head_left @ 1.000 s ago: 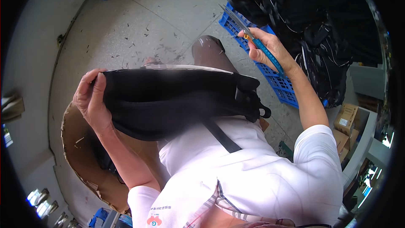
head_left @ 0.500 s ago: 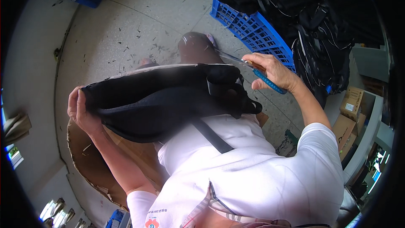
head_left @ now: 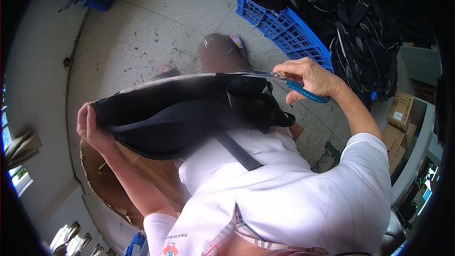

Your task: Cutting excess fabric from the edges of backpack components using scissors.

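A black fabric bag [head_left: 166, 130] with a pale strip along its far edge lies across my lap. A black strap [head_left: 239, 152] trails from it over my white shirt. My left hand [head_left: 95, 128] pinches the bag's far-left corner, thumb and fingers closed on it. Off its right end, my right hand [head_left: 310, 81] is closed round a pair of scissors with teal handles [head_left: 308, 92]. Their metal blades point left, along the bag's far edge near its right end. Whether the blades are parted or closed on the edge is too fine to tell.
Ahead on the right, a blue plastic crate [head_left: 289, 31] stands beside a heap of black bags [head_left: 365, 42]. Dark scraps litter the grey floor [head_left: 147, 23]. A large cardboard box [head_left: 97, 173] is at my left, small cartons [head_left: 400, 111] on a shelf at my right.
The scissors have swung from pointing up and away to lying level against the bag's far edge. My right hand has shifted slightly right; my left keeps its hold.
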`<state>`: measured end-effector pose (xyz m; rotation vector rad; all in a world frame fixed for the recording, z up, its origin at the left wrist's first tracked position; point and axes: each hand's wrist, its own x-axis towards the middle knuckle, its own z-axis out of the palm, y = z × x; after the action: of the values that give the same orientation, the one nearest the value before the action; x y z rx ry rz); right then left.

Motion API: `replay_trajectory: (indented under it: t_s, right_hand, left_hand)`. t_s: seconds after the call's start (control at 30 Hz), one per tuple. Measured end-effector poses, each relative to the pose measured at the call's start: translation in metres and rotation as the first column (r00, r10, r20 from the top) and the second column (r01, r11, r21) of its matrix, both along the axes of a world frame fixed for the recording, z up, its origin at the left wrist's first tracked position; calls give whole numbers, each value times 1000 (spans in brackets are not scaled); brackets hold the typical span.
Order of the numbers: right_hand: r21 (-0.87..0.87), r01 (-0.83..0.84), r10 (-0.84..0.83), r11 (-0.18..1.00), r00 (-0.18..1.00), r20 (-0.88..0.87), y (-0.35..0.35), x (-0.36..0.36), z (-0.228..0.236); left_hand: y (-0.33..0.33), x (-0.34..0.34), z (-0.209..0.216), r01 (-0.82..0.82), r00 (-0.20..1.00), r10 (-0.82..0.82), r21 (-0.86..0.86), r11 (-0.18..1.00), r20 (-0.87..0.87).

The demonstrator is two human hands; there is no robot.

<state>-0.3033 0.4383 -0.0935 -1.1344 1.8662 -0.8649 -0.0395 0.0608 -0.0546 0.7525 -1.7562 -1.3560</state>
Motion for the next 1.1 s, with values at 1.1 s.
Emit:
replay_trajectory:
  t_s: [1.1]
  right_hand:
    - [31,9,-8,999,999,-44,1,9,0]
  left_hand:
    - [5,5,-1,-68,998,69,-19,997,12]
